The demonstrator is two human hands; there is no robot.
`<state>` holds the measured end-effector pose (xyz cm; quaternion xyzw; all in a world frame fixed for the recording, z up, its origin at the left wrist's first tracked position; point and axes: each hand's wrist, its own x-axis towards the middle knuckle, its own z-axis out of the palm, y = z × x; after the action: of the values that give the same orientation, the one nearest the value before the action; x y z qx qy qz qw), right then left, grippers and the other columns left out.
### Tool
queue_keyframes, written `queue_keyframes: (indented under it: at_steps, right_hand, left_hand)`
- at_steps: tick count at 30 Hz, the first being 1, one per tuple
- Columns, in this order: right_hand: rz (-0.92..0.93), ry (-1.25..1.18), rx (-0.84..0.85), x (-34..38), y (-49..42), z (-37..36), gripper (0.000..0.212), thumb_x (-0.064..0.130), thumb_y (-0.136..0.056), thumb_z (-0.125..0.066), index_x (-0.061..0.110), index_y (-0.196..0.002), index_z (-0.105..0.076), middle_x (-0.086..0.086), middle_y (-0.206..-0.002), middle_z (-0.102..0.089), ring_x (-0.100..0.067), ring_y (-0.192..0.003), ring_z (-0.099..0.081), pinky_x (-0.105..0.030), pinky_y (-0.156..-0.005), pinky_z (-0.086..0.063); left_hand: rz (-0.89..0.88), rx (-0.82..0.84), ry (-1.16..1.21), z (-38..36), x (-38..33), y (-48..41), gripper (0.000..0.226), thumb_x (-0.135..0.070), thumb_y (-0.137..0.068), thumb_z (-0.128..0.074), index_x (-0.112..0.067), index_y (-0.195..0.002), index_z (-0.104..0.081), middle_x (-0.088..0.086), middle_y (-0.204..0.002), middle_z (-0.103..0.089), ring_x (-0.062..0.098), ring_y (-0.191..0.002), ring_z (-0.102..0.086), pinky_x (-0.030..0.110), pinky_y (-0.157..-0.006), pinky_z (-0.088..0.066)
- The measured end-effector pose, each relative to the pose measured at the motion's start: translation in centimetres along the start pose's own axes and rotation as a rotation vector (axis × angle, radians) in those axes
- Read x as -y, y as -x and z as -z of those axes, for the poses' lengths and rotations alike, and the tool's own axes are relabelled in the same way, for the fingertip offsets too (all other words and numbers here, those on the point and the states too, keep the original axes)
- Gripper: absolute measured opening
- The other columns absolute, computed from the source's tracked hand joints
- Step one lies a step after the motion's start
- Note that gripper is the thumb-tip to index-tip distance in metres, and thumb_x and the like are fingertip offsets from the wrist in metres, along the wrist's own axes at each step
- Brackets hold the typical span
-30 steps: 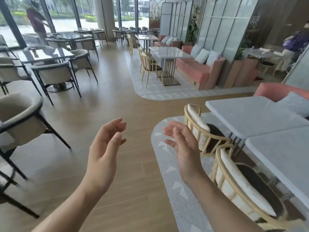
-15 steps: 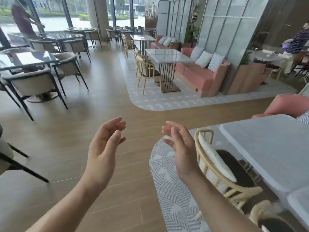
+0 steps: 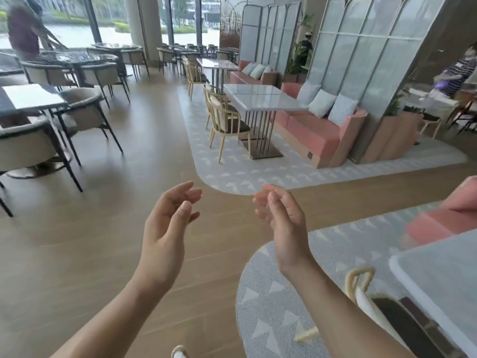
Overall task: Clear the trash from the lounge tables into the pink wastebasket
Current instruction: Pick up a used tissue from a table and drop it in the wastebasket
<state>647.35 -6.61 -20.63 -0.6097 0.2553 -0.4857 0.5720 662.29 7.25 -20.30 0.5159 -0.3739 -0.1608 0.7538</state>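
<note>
Both bare hands are raised at mid-frame over the wooden floor (image 3: pixel 98 228), palms turned toward each other and well apart. The left grip (image 3: pixel 165 228) is loosely open, its fingers gently curved, and it holds nothing. The right grip (image 3: pixel 286 228) is likewise loose and part-curled, also holding nothing.

At the near right, the corner of a pale surface (image 3: pixel 438 280) stands on a grey patterned rug (image 3: pixel 278 306). A light-wood chair (image 3: pixel 360 276) with a dark seat stands just beside it. A pink seat (image 3: pixel 444 218) lies behind that surface.

Farther off, right of centre, a second pale surface (image 3: pixel 260 96) on slim metal legs stands between wooden chairs (image 3: pixel 227 122) on its left and a pink sofa (image 3: pixel 317 133) with cushions on its right. A third surface (image 3: pixel 216 63) stands beyond it.

On the left are dark-framed armchairs (image 3: pixel 25 146) around a dark surface (image 3: pixel 28 96).

One person (image 3: pixel 23 34) stands at the far left by the windows. Another (image 3: pixel 456 73) is at the far right.

The positions of the pink wastebasket and the trash cannot be told from this view.
</note>
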Motion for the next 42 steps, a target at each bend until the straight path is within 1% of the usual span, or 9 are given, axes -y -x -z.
queue_keyframes:
  at_steps: [4,10,14,21,28,32,34,38,42]
  right_hand:
    - [0.007,0.017,-0.023,-3.6,-10.6,-5.3,0.043,0.059,-0.090,-0.061,0.028,-0.116,-0.073,0.006,-0.108,-0.077,-0.014,-0.111,-0.071,-0.047,-0.104,-0.054]
    - [0.001,0.021,-0.007,-8.0,-25.4,-12.8,0.045,0.061,-0.090,-0.061,0.029,-0.121,-0.072,0.009,-0.115,-0.076,-0.011,-0.118,-0.069,-0.048,-0.109,-0.052]
    - [0.002,0.008,-0.004,-11.6,-34.9,-16.3,0.049,0.060,-0.089,-0.060,0.027,-0.124,-0.070,0.009,-0.118,-0.076,-0.010,-0.119,-0.068,-0.047,-0.108,-0.053]
    - [0.005,-0.009,0.039,-20.6,-53.7,-20.3,0.048,0.060,-0.090,-0.060,0.027,-0.124,-0.068,0.013,-0.119,-0.074,-0.008,-0.120,-0.067,-0.042,-0.105,-0.054]
    - [0.012,0.015,0.076,-26.1,-76.3,-24.2,0.049,0.062,-0.092,-0.058,0.028,-0.125,-0.068,0.012,-0.121,-0.073,-0.012,-0.122,-0.066,-0.054,-0.111,-0.050]
    - [0.000,0.001,0.113,-28.6,-86.1,-27.2,0.050,0.062,-0.092,-0.059,0.027,-0.127,-0.068,0.011,-0.123,-0.073,-0.010,-0.123,-0.066,-0.051,-0.112,-0.050]
    - [0.002,-0.002,0.121,-30.3,-91.0,-28.6,0.046,0.062,-0.092,-0.060,0.031,-0.125,-0.069,0.010,-0.124,-0.073,-0.009,-0.125,-0.065,-0.051,-0.113,-0.049]
    - [-0.002,0.010,0.108,-35.0,-101.4,-32.0,0.038,0.065,-0.092,-0.061,0.041,-0.120,-0.071,0.011,-0.123,-0.073,-0.009,-0.122,-0.066,-0.051,-0.112,-0.050]
    - [0.003,0.009,0.085,-40.3,-111.8,-36.9,0.040,0.065,-0.092,-0.061,0.038,-0.119,-0.071,0.007,-0.116,-0.073,-0.015,-0.117,-0.068,-0.055,-0.111,-0.050]
  left_hand:
    - [-0.005,-0.002,0.002,2.3,4.1,-11.4,0.040,-0.046,-0.091,-0.056,-0.029,-0.125,-0.068,-0.002,-0.123,-0.076,0.019,-0.126,-0.067,0.043,-0.101,-0.056]
    - [-0.015,-0.008,-0.004,5.0,8.6,-28.2,0.038,-0.044,-0.091,-0.056,-0.033,-0.125,-0.067,-0.008,-0.128,-0.074,0.016,-0.128,-0.065,0.042,-0.100,-0.055]
    - [-0.017,-0.018,-0.011,5.8,13.0,-38.3,0.037,-0.045,-0.090,-0.056,-0.034,-0.124,-0.067,-0.007,-0.130,-0.073,0.017,-0.131,-0.064,0.044,-0.102,-0.054]
    - [-0.013,-0.028,-0.029,4.9,23.6,-56.6,0.041,-0.045,-0.090,-0.056,-0.032,-0.128,-0.065,-0.007,-0.134,-0.071,0.018,-0.135,-0.062,0.043,-0.105,-0.053]
    - [-0.001,-0.053,-0.046,2.4,31.9,-77.4,0.044,-0.047,-0.089,-0.057,-0.031,-0.130,-0.065,-0.009,-0.136,-0.070,0.015,-0.135,-0.062,0.047,-0.108,-0.052]
    - [0.004,-0.040,-0.045,2.0,35.4,-87.3,0.042,-0.047,-0.090,-0.057,-0.034,-0.130,-0.065,-0.010,-0.136,-0.070,0.016,-0.135,-0.061,0.046,-0.106,-0.052]
    - [-0.001,-0.050,-0.039,2.0,37.6,-92.3,0.042,-0.047,-0.090,-0.058,-0.035,-0.129,-0.065,-0.009,-0.136,-0.070,0.017,-0.135,-0.061,0.046,-0.106,-0.052]
    - [0.001,-0.035,-0.026,2.6,43.4,-102.8,0.044,-0.047,-0.090,-0.058,-0.032,-0.131,-0.064,-0.010,-0.136,-0.070,0.014,-0.134,-0.062,0.042,-0.104,-0.053]
    - [-0.024,-0.001,-0.009,4.5,49.1,-113.4,0.044,-0.045,-0.091,-0.057,-0.027,-0.131,-0.062,-0.015,-0.132,-0.071,0.009,-0.131,-0.064,0.032,-0.101,-0.057]
